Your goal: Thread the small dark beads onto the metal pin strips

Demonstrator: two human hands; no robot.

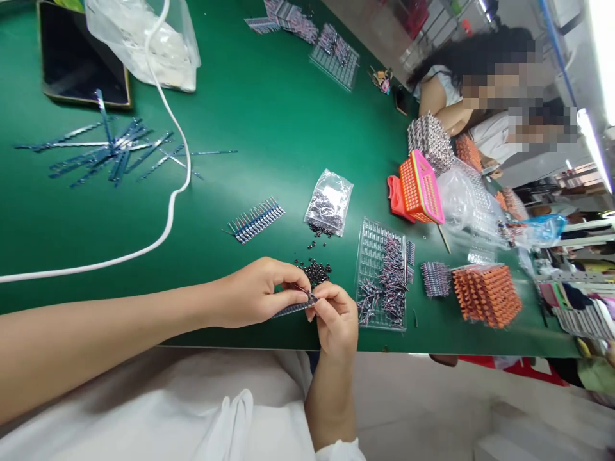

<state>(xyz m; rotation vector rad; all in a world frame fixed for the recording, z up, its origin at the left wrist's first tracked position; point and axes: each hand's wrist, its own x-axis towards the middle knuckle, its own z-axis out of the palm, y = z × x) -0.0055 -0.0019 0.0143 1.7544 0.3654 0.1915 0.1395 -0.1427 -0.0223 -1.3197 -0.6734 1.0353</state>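
My left hand (266, 291) pinches a narrow dark-blue strip (293, 309) between thumb and fingers, just above the front of the table. At the strip's right end, the fingers of my right hand (336, 314) are closed together on something small that they mostly hide. Right behind my fingertips lies a pile of small black bead-like parts (318, 271). More of them have spilled from a clear plastic bag (328, 203) farther back. A strip filled with a row of thin-leaded parts (257, 219) rests behind my left hand. Beside my right hand is a clear plastic tray (369, 246) holding many parts with thin pinkish leads.
Loose blue strips (115, 148) lie at the left, near a dark tablet (79, 54). A white cable (170, 211) crosses the green table (269, 115). To the right stand an orange basket (416, 189) and stacked orange pieces (485, 296). Other people sit at the far side.
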